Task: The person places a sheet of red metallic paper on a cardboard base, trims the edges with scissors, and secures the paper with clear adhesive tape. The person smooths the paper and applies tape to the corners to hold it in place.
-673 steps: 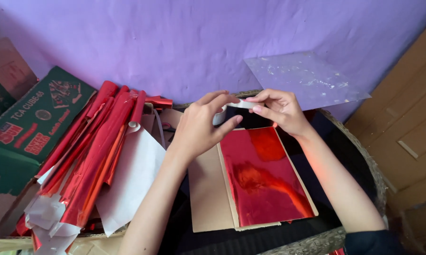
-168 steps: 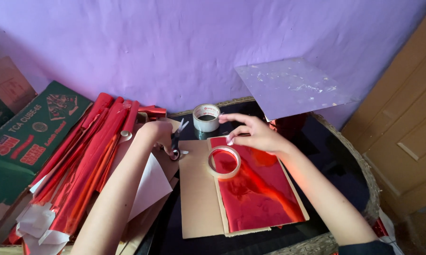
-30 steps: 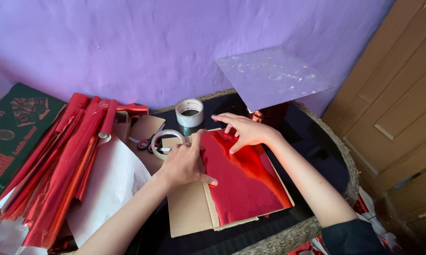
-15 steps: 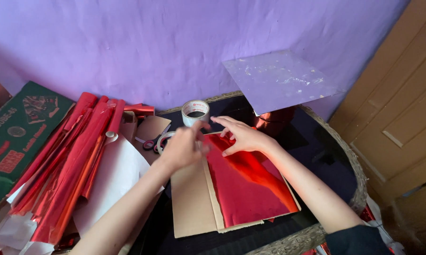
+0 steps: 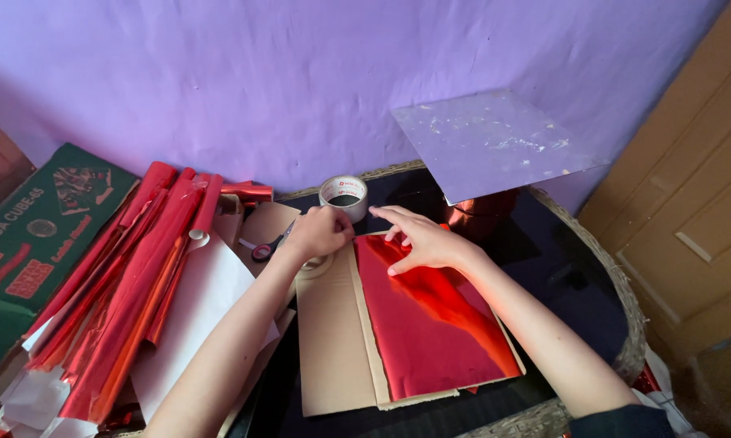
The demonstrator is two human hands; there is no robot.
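A shiny red foil sheet (image 5: 438, 320) lies on a flat brown cardboard piece (image 5: 329, 332) on the dark table. My right hand (image 5: 422, 240) presses flat on the foil's top edge, fingers spread. My left hand (image 5: 321, 233) is curled over a flat-lying clear tape roll (image 5: 315, 264) at the cardboard's top left corner; only the roll's near rim shows under the fingers. A second, white tape roll (image 5: 343, 195) stands just beyond both hands.
Red-handled scissors (image 5: 266, 248) lie left of my left hand. Rolled red foil sheets (image 5: 130, 284) and white paper (image 5: 199, 316) are piled at left beside a green carton (image 5: 33, 231). A clear plastic sheet (image 5: 495, 144) leans on the purple wall. A wooden door (image 5: 690, 203) is at right.
My left hand has drawn in from the foil's left edge and closed over the clear tape roll. My right hand stays on the foil's top edge.
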